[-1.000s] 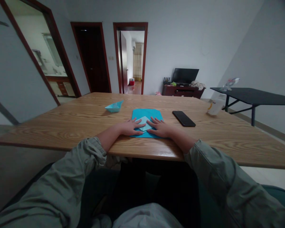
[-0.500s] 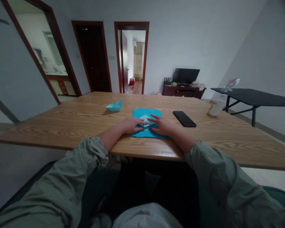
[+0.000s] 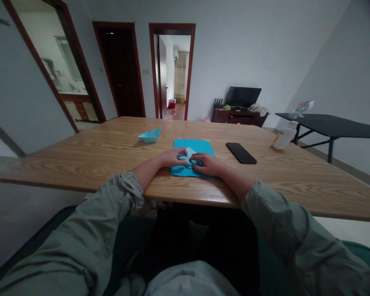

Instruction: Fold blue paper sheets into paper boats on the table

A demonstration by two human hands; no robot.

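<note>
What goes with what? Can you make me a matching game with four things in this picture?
1. paper boat
2. phone
3. bottle
4. folded paper

A. black, lying flat
B. touched by the left hand and right hand
C. whitish, right of the phone
D. left of the bright blue sheet

Pairs: 1-D, 2-A, 3-C, 4-B

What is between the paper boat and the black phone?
In the head view, a bright blue sheet lies between the boat and the phone; on it, the left hand and right hand touch a pale folded paper.
</note>
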